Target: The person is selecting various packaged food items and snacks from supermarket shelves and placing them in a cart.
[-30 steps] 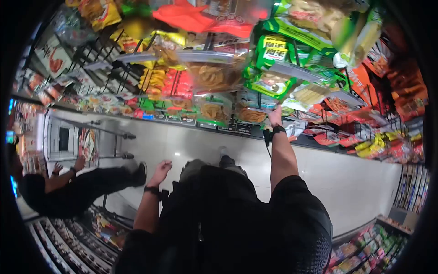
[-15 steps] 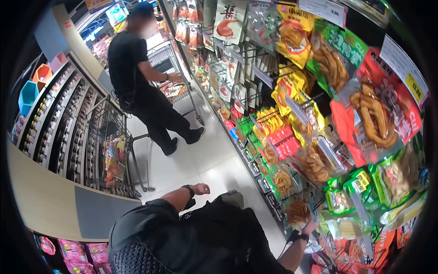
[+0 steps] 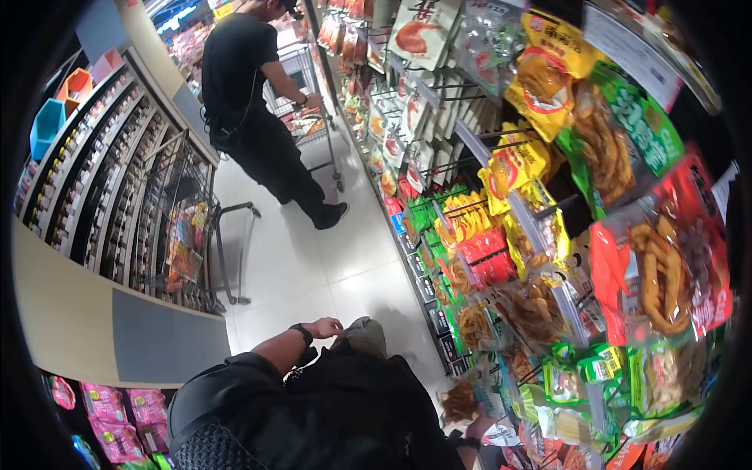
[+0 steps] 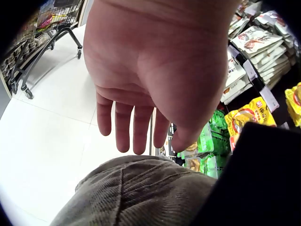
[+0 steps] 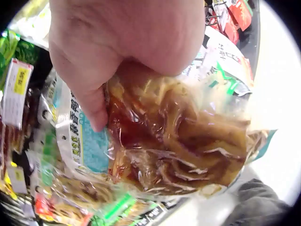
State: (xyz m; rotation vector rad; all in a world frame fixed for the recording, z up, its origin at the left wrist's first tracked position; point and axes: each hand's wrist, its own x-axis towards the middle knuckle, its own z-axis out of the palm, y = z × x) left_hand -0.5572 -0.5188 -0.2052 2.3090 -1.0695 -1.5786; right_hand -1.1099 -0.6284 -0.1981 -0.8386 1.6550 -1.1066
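Gripping the top of a clear plastic packet of glossy brown food (image 5: 174, 141), the right hand (image 5: 124, 37) has its digits bent around the near edge. One digit shows on the left side, close to a teal-and-white printed panel (image 5: 91, 146); the others are hidden behind hand and packet. Whether that panel belongs to the same packet cannot be told for certain.

From the hand, the packet runs down and to the right in the right wrist view, its broad brown body slanting away from the grip and its far edge towards the pale tiled floor (image 3: 352, 258). Its long axis is hard to judge, as the film is creased and partly covered. In the head view, the packet sits just beside the hand, on the aisle side, near the low end of the display rack (image 3: 540, 219). Green-and-clear food packets (image 3: 595, 376) hang on the opposite side of the hand, further to the right.

The left hand (image 4: 155, 70) is empty, its palm bare and its fingers loosely extended above a grey-brown trouser leg (image 4: 141, 193). It is well apart from the packet, with the leg and a stretch of floor between, so the right hand is plainly the nearer one. Further out along the aisle, a person in dark clothes (image 3: 243, 86) stands beside a metal shopping trolley (image 3: 298, 82).
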